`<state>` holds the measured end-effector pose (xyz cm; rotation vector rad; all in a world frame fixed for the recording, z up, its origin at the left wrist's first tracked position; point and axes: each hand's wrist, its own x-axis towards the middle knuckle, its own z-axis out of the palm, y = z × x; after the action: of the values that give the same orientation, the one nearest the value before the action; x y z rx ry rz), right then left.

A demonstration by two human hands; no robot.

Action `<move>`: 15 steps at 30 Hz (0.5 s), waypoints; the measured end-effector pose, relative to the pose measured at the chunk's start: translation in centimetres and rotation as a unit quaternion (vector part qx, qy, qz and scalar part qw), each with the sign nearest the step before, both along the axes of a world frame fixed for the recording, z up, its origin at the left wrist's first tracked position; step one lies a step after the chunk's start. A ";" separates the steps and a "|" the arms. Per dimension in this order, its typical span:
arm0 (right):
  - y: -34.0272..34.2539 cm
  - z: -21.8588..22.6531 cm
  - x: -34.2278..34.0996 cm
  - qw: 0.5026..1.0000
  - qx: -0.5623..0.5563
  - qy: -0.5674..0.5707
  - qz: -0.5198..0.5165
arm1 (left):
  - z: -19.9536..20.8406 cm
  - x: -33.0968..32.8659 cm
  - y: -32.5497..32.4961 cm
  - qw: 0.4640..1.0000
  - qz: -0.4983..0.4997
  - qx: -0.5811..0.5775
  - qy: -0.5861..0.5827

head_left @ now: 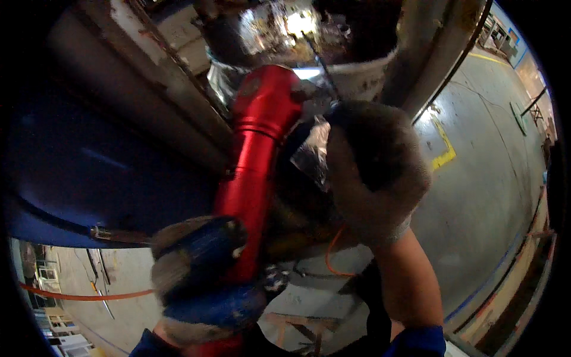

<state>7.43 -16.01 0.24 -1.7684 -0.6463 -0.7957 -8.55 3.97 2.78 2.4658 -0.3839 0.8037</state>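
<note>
The left hand (202, 271), in a grey knit glove with a blue coated palm and fingers, sits closest to the lens, low in the head view. It is wrapped around the lower part of a red metal tube (256, 154) — fingers curled over the front of it, clenched tight on the shaft. The tube is glossy, with a ringed collar a little below its wider, rounded top end, and it runs from the bottom edge up toward the top middle, tilted slightly to the right.

Right of the tube, at about the height of its collar, is the right hand (375, 172), in a worn grey knit glove. It is bunched into a loose fist with its back toward the camera; whether it grips anything cannot be told from here, as the palm side is hidden. A crumpled piece of clear plastic wrap (312, 154) lies between this hand and the tube, touching the glove's edge. The bare forearm drops from the glove to a blue sleeve (419, 342) at the bottom edge.

Left of the tube spreads a big dark blue curved panel (89, 172), with a grey metal beam (148, 83) slanting above it toward the tube's top. An orange cable (333, 256) loops just below the right hand, right of the tube's lower half. Farther right is grey concrete floor (482, 178) with a yellow painted mark (445, 146).
</note>
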 end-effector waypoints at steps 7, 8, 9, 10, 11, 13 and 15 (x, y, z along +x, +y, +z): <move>-7.4 -10.7 -4.8 0.946 0.220 0.100 -0.216 | -2.0 -6.2 -0.6 0.985 -0.098 -0.040 0.137; -8.4 -13.0 -5.7 0.881 0.397 0.212 -0.146 | -2.3 -6.9 -0.9 0.981 -0.111 -0.042 0.151; -10.2 -17.1 -7.4 0.838 0.431 0.269 -0.197 | -2.6 -7.1 -1.2 0.976 -0.137 -0.052 0.160; -9.2 -20.4 -6.1 0.783 0.485 0.319 -0.226 | -0.6 -6.6 -1.0 0.977 -0.139 -0.034 0.158; -9.4 -23.6 -8.6 0.771 0.471 0.367 -0.221 | -0.5 -7.3 -1.1 0.975 -0.145 -0.031 0.167; -8.9 -27.5 -10.5 0.769 0.421 0.422 -0.232 | -0.5 -7.1 -1.3 0.971 -0.160 -0.026 0.178; -10.5 -30.3 -12.3 0.785 0.333 0.433 -0.292 | -2.8 -6.5 -1.8 0.961 -0.195 -0.044 0.190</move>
<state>-4.84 -26.52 -30.11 -1.4134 0.7650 -0.4130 -15.02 2.21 -0.06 2.2845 -0.6447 0.1755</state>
